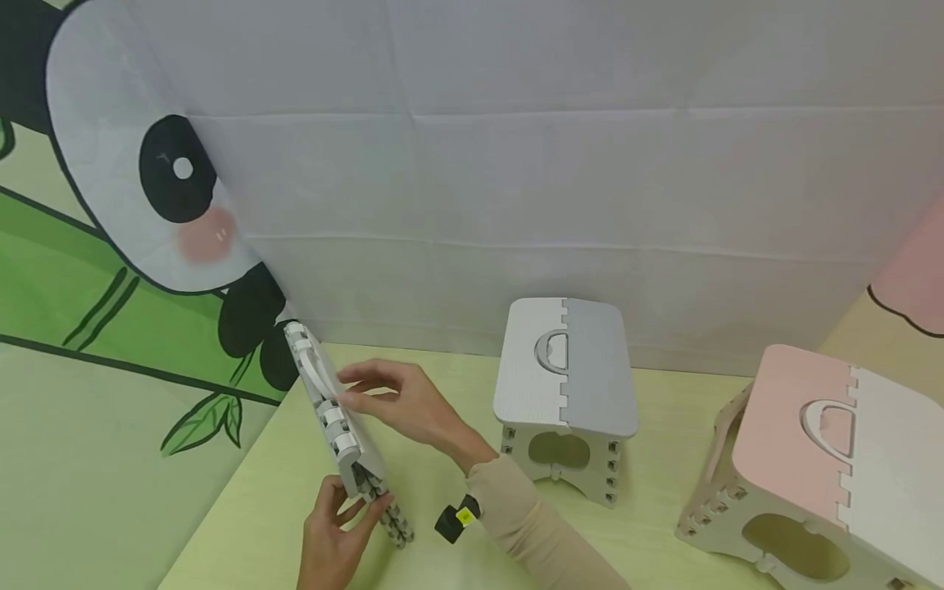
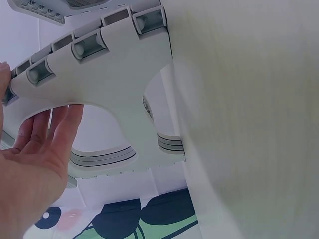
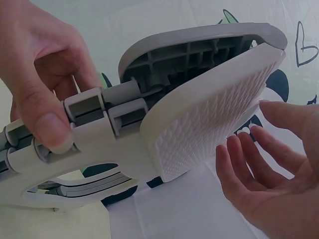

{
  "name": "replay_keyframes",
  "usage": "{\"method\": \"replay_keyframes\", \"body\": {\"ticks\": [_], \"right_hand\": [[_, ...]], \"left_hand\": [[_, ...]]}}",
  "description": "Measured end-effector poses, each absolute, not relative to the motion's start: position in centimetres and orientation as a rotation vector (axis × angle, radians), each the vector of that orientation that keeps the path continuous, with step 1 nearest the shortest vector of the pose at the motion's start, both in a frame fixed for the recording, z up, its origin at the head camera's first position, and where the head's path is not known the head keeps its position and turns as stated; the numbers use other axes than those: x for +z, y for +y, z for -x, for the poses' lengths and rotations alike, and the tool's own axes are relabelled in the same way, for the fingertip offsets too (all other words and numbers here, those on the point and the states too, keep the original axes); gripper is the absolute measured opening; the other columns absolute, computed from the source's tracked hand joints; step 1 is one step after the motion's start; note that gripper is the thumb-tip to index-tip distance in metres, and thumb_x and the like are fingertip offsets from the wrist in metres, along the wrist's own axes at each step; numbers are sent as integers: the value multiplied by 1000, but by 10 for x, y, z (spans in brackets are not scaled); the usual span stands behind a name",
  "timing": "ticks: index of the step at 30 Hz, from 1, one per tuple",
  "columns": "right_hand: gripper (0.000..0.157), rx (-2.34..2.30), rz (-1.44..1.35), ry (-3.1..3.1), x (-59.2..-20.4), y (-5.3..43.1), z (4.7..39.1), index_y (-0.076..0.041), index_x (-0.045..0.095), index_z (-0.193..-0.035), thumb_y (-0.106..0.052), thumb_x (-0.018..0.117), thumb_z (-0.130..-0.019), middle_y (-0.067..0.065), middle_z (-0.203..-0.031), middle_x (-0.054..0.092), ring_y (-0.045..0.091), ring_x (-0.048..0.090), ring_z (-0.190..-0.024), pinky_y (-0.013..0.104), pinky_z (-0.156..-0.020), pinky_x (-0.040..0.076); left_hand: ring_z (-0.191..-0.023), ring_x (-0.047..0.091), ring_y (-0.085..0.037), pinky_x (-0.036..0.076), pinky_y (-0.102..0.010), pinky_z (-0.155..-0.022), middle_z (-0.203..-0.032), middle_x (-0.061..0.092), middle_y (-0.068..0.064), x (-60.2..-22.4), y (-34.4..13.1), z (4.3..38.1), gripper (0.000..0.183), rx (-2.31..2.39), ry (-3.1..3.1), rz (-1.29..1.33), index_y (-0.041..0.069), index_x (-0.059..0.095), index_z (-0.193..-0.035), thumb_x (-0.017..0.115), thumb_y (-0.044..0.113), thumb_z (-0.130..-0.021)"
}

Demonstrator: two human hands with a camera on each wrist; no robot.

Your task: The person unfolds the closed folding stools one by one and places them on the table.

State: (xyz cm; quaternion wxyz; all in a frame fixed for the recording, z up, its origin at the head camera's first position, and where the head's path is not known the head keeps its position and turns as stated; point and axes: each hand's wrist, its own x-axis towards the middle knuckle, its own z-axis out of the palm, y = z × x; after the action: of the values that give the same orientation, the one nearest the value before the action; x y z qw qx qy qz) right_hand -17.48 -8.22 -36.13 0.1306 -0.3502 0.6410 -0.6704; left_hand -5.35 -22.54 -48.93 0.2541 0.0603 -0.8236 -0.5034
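Note:
A partly folded grey-and-white folding stool (image 1: 347, 426) stands tilted on its side at the left of the table. My left hand (image 1: 335, 533) grips its leg panel (image 2: 109, 84). In the right wrist view the left thumb (image 3: 52, 132) presses the hinged edge; in the left wrist view the fingers reach into the panel's cut-out. My right hand (image 1: 401, 406) is beside the textured white seat half (image 3: 214, 109), fingers loosely bent with nothing gripped between them. Whether its fingertips touch the seat is hard to tell. The two seat halves stand slightly apart, showing the ribbed underside (image 3: 199, 59).
An unfolded white-and-grey stool (image 1: 531, 369) stands at the table's back middle. A larger pink-and-white stool (image 1: 796, 426) stands at the right. Behind the table (image 1: 442, 483) hangs a pale cloth (image 1: 516, 180) with a printed panda. A black wrist device (image 1: 450, 523) sits by the right sleeve.

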Motion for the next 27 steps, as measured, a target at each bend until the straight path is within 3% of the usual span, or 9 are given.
{"method": "replay_keyframes", "body": {"ticks": [7, 17, 27], "right_hand": [[34, -1924, 1017, 1848, -370, -77, 174, -12, 67, -132, -21, 71, -100, 4, -133, 66, 6, 62, -115, 25, -98, 53], [34, -1926, 1006, 1826, -386, -70, 173, -9, 66, -133, -19, 70, -100, 6, -133, 66, 9, 63, -116, 26, -97, 54], [32, -1925, 970, 1801, -402, -66, 171, -9, 67, -131, -18, 69, -101, -3, -128, 67, 9, 64, -116, 27, -98, 54]], "left_hand": [[-106, 64, 4, 60, -26, -81, -112, 70, 4, -488, -224, 53, 42, -1382, -2234, -187, 3, 59, -112, 87, 1, -81], [-107, 63, 5, 60, -25, -81, -114, 69, 5, -487, -223, 52, 42, -1386, -2239, -196, 4, 59, -114, 87, 3, -82], [-107, 63, 6, 59, -23, -81, -115, 69, 5, -487, -223, 51, 43, -1383, -2235, -211, 4, 59, -114, 87, 3, -82]]}}
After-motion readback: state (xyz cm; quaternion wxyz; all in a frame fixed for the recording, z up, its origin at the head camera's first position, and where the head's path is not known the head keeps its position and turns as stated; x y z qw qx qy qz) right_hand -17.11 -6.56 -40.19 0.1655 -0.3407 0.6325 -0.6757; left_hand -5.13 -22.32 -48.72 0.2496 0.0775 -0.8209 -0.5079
